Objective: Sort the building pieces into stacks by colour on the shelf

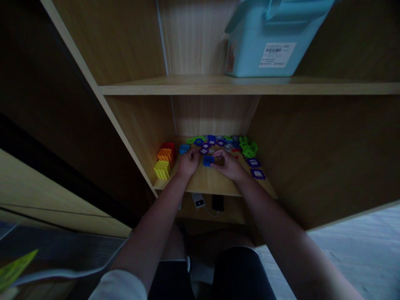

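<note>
A small blue stack of notched plastic tiles (208,161) is on the shelf between my hands. At its right edge, my right hand (230,165) has its thumb and fingers curved around the stack. My left hand (188,163) is to the left of it, apart from it, with the fingers curled together; whatever they may hold is hidden. Just behind the left hand is a lighter blue stack (184,148). Several purple tiles with white markings (204,146) lie flat behind the hands, among green tiles (200,138) and small red pieces (235,150).
Yellow (162,170), orange (165,155) and red stacks (169,146) line the shelf's left side. A green cluster (248,147) and purple tiles (256,173) are on the right. Above is a board (193,89) bearing a teal bin (246,58); a white device (198,201) is below.
</note>
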`<state>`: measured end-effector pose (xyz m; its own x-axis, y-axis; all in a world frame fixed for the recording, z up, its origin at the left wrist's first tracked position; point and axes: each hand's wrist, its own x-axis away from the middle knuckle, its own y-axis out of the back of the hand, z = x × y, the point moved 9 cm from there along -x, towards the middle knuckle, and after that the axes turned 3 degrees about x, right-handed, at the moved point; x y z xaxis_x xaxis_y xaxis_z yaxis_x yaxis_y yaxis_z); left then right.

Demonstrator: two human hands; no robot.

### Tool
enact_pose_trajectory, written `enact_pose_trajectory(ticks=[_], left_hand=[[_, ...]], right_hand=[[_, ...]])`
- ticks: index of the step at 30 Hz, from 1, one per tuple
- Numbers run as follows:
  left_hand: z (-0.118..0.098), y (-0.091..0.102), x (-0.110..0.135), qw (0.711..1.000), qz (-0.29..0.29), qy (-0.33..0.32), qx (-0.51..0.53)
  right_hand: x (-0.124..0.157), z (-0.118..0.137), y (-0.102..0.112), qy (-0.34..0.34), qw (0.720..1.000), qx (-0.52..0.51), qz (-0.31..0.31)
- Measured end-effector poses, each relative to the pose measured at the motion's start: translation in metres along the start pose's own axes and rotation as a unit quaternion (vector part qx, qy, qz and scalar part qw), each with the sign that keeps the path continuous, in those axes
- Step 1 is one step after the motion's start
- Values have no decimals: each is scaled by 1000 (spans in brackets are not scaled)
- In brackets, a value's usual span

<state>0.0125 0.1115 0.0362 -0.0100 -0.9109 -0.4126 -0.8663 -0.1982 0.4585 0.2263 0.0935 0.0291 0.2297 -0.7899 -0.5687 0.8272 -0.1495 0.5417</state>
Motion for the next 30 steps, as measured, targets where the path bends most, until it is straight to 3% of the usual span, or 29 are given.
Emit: enact_pose_trajectory(ticks=[30], left_hand=[[0, -1, 0, 1000, 0, -3, -9]], right_hand=[[1, -1, -4, -5, 999, 26, 23]])
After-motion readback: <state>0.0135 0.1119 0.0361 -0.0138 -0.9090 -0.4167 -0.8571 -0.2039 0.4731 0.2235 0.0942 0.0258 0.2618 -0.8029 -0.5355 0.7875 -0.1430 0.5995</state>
